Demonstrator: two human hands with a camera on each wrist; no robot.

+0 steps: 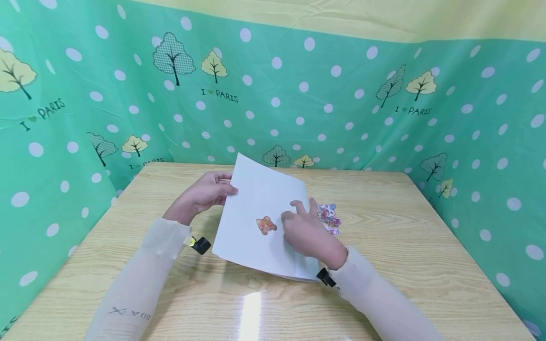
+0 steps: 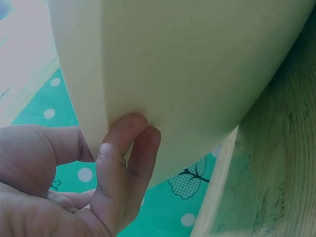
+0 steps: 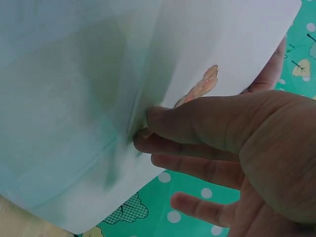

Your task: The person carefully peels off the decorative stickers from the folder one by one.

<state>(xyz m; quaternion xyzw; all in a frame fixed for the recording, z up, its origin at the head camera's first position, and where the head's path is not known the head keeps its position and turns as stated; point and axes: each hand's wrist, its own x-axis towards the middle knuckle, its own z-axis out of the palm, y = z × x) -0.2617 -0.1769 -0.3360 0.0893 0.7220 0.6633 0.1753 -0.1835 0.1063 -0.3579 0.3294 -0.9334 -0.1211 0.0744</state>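
Note:
A white booklet is tilted up off the table, with more than one layer along its lower edge. My left hand grips its left edge, thumb in front and fingers behind, the fingers pressing its back. A brown bear sticker lies on the front page. To the right of the sticker, my right hand pinches the edge of a clear film between thumb and index finger. The other fingers stand loosely apart. The film covers the right part of the page.
Several colourful stickers lie on the wooden table just right of the booklet, partly hidden by the right hand. A green dotted curtain surrounds the table at the back and both sides.

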